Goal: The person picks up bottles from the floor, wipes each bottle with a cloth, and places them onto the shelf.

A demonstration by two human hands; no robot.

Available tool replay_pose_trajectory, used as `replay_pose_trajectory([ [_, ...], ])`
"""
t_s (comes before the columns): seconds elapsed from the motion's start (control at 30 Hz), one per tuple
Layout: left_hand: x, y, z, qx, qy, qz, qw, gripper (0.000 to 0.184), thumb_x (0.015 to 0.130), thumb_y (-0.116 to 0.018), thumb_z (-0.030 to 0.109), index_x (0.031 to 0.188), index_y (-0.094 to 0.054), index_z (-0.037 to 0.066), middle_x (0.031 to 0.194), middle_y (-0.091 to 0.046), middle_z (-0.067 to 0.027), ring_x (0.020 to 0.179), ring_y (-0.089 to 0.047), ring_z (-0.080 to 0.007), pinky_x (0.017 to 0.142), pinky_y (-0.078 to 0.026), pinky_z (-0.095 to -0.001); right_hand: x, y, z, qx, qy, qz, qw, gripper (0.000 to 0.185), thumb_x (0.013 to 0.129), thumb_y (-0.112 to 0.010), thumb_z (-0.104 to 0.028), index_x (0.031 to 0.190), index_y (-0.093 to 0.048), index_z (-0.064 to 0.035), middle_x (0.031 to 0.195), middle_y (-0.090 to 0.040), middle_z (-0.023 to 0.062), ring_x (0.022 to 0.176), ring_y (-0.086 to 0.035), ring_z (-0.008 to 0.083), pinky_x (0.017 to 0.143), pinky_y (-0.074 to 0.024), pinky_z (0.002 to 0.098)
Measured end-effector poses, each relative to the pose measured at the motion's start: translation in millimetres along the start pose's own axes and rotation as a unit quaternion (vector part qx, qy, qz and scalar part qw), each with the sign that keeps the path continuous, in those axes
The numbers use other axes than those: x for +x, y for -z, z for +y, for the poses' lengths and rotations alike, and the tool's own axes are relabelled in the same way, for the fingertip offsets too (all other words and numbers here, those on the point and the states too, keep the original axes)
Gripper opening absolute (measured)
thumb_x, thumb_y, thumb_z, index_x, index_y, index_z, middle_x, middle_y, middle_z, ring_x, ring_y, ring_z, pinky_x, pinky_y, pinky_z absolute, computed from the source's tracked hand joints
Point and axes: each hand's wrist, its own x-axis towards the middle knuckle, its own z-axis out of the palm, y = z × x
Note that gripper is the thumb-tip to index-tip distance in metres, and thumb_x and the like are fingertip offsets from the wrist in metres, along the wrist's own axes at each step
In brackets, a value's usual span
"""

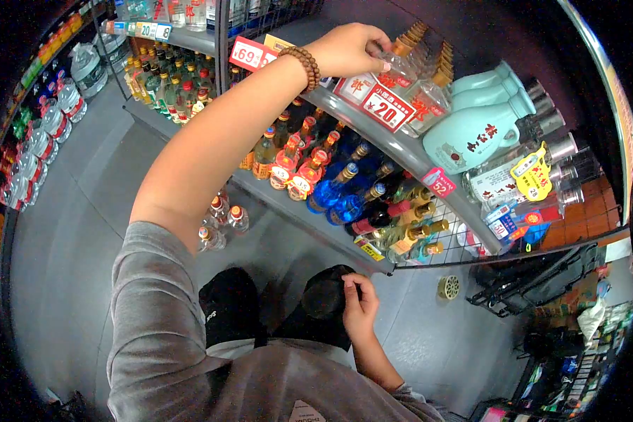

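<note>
My left hand [355, 53], with a beaded bracelet [307, 65] on its wrist, reaches up to the upper shelf. Its thumb and fingers are curled at the shoulder of a clear glass liquor bottle [401, 69] with red lettering, at the front of a row of gold-capped bottles [413, 35]. Part of the grip is hidden. Below it, a red and white price tag [387, 107] reading 20 hangs on the shelf edge. Low by my knee is my right hand [360, 304], its thumb and fingers pinched at a dark patch against my black trouser leg [316, 316]; what they hold is unclear.
Pale green jugs [471, 133] and a clear bottle with a yellow tag [534, 172] stand right of the row. Blue bottles [344, 193] and red-labelled bottles [295, 162] fill the lower shelf. Small bottles [225, 218] stand on the floor; large water bottles [70, 98] line the left.
</note>
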Motion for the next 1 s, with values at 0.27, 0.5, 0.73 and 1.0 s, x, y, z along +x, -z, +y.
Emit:
replay_pose_trajectory([
  [0.27, 1.8, -3.6, -2.5, 0.034, -0.002, 0.013, 0.999, 0.039, 0.076, -0.070, 0.024, 0.107, -0.061, 0.002, 0.094, -0.067, -0.0154, 0.087, -0.065, -0.0242, 0.080, -0.050, -0.0328, -2.9, 1.5, 0.2, -0.006, -0.003, -0.006, 1.000, 0.009, 0.090, -0.052, -0.002, 0.095, -0.059, -0.0009, 0.094, -0.060, 0.0048, 0.088, -0.053, 0.0119, 0.080, -0.0408, 0.0232],
  [0.5, -0.9, -4.4, 0.5, 0.026, 0.003, 0.022, 0.999, 0.040, 0.077, -0.069, 0.025, 0.108, -0.061, 0.001, 0.096, -0.066, -0.0167, 0.088, -0.065, -0.0248, 0.080, -0.050, -0.0327, -2.7, 5.1, 1.7, 0.004, -0.014, -0.012, 1.000, 0.008, 0.090, -0.051, -0.002, 0.094, -0.059, -0.0010, 0.092, -0.058, 0.0034, 0.087, -0.052, 0.0114, 0.079, -0.0403, 0.0225],
  [0.73, -5.5, 1.3, 13.6, 0.040, 0.021, 0.005, 0.999, 0.041, 0.077, -0.067, 0.026, 0.110, -0.060, 0.002, 0.099, -0.065, -0.0189, 0.088, -0.065, -0.0259, 0.080, -0.051, -0.0326, 0.1, 6.7, 1.0, 0.002, -0.004, -0.009, 1.000, 0.008, 0.090, -0.051, -0.002, 0.094, -0.058, -0.0007, 0.091, -0.058, 0.0034, 0.086, -0.052, 0.0114, 0.079, -0.0397, 0.0225],
  [1.0, -3.0, 3.2, 21.7, 0.072, 0.042, 0.012, 0.996, 0.047, 0.076, -0.063, 0.024, 0.114, -0.058, -0.003, 0.098, -0.065, -0.0211, 0.087, -0.065, -0.0269, 0.080, -0.050, -0.0333, 1.1, 9.7, 3.3, 0.011, -0.014, -0.017, 1.000, 0.009, 0.090, -0.051, -0.002, 0.094, -0.059, -0.0007, 0.093, -0.058, 0.0042, 0.088, -0.052, 0.0115, 0.080, -0.0395, 0.0226],
])
